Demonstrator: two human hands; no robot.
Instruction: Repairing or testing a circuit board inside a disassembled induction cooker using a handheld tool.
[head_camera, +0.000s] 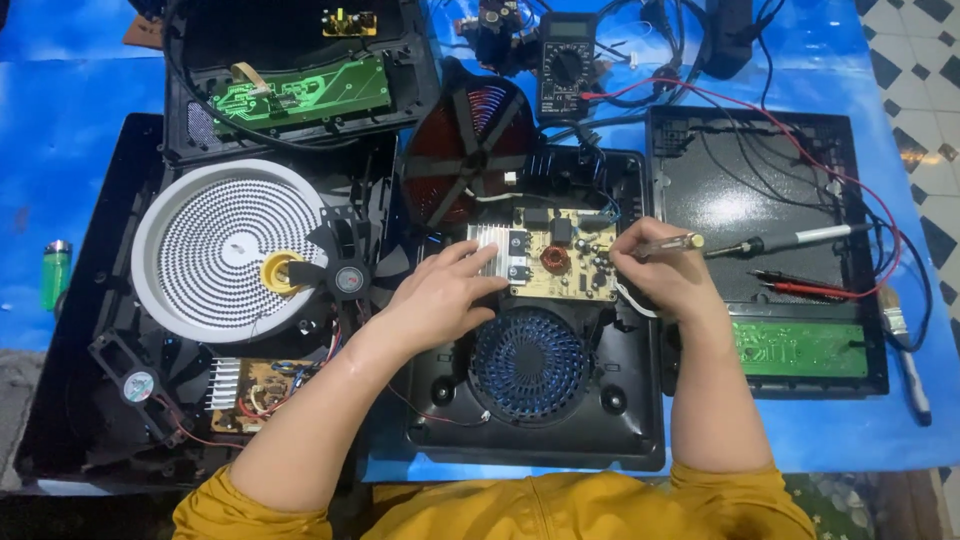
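Blue sheeting covers the table (60, 140), crowded with opened cooktops. At its middle the left hand (445, 292) lies flat, fingers spread, on the silver heat sink (492, 252) of a tan circuit board (562, 255) seated in a black housing (620, 420). The right hand (668, 275) is closed around a clear-handled screwdriver (668, 243), tip on the board's right side. A blue fan grille (528, 362) sits just below; a soldering iron (790, 240) rests toward the right edge, a multimeter (566, 62) near the far edge, a green lighter (56, 272) at the left edge.

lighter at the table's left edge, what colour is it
Green, with a silver top; the lighter shows in the head view.
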